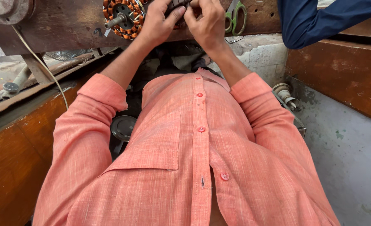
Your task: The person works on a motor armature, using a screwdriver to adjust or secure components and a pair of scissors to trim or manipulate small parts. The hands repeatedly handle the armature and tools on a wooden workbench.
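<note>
Both hands are up at the far edge of the view, working on a small dark part (178,5) that sits on the worn brown surface (64,25). The left hand (158,23) has its grip pinched closed on the part from the left, and the right hand (208,23) pinches it from the right, fingertips nearly touching each other. The part is mostly hidden by fingers, so I can't tell exactly what it is. Just left of the left hand lies a motor stator with copper windings (122,16). Green-handled scissors (235,16) lie just right of the right hand. A blue sleeve (315,21) of another person pokes in far right.
</note>
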